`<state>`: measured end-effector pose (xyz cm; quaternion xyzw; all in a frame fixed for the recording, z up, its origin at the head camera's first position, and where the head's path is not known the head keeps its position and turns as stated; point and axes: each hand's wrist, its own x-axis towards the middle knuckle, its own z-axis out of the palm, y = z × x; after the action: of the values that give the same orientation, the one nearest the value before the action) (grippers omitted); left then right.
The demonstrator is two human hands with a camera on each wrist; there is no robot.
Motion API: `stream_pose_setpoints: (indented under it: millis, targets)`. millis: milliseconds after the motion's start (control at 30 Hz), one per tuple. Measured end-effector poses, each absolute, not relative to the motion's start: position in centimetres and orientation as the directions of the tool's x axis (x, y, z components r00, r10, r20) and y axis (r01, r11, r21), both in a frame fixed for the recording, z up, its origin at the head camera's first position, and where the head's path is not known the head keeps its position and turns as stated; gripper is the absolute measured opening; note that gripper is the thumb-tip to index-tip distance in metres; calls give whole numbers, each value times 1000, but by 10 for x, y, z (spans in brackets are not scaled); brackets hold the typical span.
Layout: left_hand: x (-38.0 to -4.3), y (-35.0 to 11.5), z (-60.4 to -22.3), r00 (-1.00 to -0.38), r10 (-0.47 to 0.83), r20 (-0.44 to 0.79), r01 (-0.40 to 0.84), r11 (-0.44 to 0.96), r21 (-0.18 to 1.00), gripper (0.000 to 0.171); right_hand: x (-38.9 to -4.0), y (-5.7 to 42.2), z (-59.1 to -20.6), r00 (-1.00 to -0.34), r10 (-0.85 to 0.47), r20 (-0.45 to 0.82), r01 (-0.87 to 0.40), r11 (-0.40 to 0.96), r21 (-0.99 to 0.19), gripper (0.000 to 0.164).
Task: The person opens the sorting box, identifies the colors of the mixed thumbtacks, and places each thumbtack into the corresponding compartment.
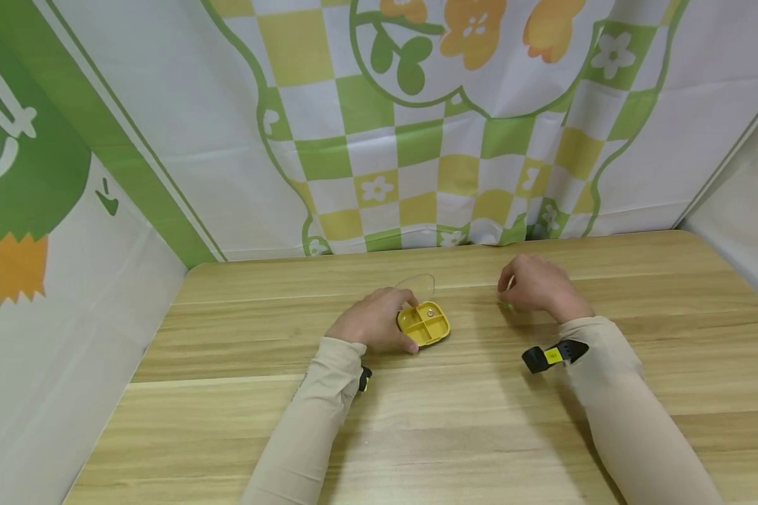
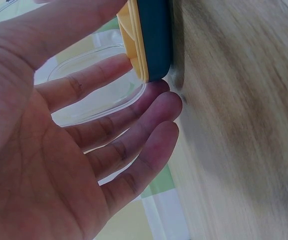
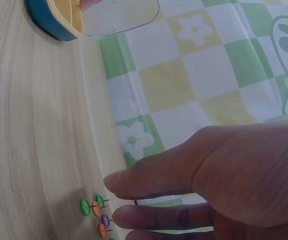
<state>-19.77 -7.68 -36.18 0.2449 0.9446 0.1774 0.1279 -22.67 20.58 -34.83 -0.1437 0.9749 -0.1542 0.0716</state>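
A small pill box [image 1: 424, 324] with a yellow tray of compartments, a dark teal base [image 2: 155, 40] and a raised clear lid [image 3: 126, 15] stands on the table. My left hand [image 1: 377, 320] holds it by its left end between thumb and index finger; the other fingers are spread beside it. One small item [image 1: 431, 313] lies in the far right compartment, too small to identify. My right hand [image 1: 537, 286] hovers at the right, over several coloured thumbtacks [image 3: 98, 208] in green, orange and purple. Its thumb and index finger are apart, with nothing visible between them.
The wooden table [image 1: 417, 435] reaches back to a checked, flowered cloth [image 1: 417, 161] hanging along its far edge. Another printed cloth [image 1: 133, 266] hangs on the left side, and a pale one [image 1: 745, 182] on the right.
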Motion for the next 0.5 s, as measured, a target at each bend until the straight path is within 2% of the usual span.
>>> stream_pose_setpoints:
  millis: [500]
  targets:
    - [-198, -77, -361, -843, 515, -156, 425, 815, 393, 69, -227, 209, -348, -945, -293, -148, -233, 917, -324, 9]
